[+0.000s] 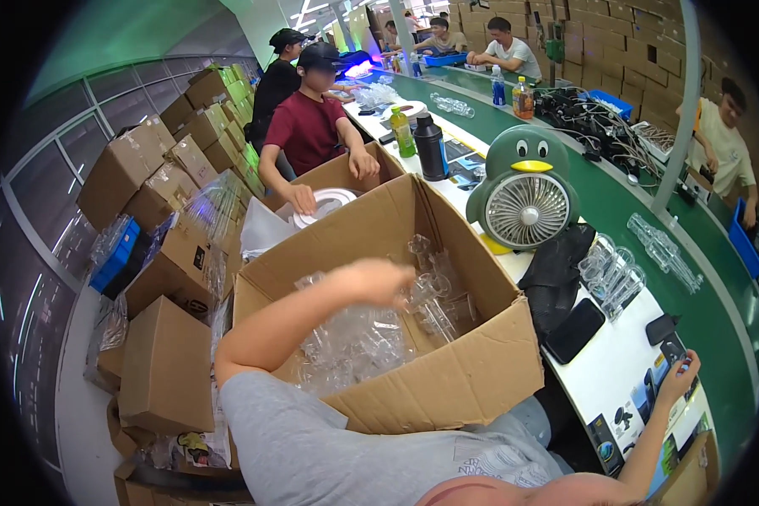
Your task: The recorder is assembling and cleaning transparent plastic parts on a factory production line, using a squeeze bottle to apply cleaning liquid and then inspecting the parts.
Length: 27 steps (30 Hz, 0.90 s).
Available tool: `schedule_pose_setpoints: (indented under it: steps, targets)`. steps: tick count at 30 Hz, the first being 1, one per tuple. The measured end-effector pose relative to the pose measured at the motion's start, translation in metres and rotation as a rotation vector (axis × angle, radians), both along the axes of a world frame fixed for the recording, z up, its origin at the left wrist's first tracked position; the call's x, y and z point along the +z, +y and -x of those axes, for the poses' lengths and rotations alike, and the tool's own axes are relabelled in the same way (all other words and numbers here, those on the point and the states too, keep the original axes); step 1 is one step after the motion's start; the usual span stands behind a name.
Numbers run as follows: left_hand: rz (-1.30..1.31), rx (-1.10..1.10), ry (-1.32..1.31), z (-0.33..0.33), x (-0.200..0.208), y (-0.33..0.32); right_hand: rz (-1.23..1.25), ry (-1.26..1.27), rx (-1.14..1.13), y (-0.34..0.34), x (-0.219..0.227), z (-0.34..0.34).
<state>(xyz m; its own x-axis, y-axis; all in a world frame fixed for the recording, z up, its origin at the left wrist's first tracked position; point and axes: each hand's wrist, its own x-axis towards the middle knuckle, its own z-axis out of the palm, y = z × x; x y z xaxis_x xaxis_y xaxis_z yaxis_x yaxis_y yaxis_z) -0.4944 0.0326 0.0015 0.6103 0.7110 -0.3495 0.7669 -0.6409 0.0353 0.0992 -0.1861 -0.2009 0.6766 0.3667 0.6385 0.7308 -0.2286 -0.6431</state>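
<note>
My left hand (381, 282) reaches over the open cardboard box (455, 379) in front of me. Its fingers look curled, slightly blurred, at the edge of a moulded clear plastic tray (434, 299). More clear plastic trays (354, 341) lie heaped inside this box. Far to the right, my right hand (681, 375) closes around a small dark device (671, 347) above the white table. Printed flat boxes (628, 413) lie below that hand, and a black phone (575, 331) rests nearer the big box.
A green penguin-shaped fan (527, 190) stands beyond the box, near a black bottle (431, 148). Clear trays (611, 274) lie by the green conveyor belt (603, 198). A co-worker in red (312, 126) reaches into another box. Cartons (167, 367) are stacked at left.
</note>
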Motion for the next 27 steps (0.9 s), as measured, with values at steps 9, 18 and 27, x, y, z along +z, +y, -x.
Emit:
schedule_pose_setpoints:
  steps: [9,18,27]
  targets:
    - [0.140,-0.201,0.370,0.050,-0.179,-0.062,0.066,-0.112,-0.016,0.002,0.001,0.006]
    - [0.218,-0.012,0.173,0.045,-0.115,-0.024,0.096,-0.134,0.016,0.001,0.009,0.021]
    - [0.076,0.108,-0.411,0.039,-0.068,0.027,-0.044,0.002,-0.004,-0.003,0.007,0.012]
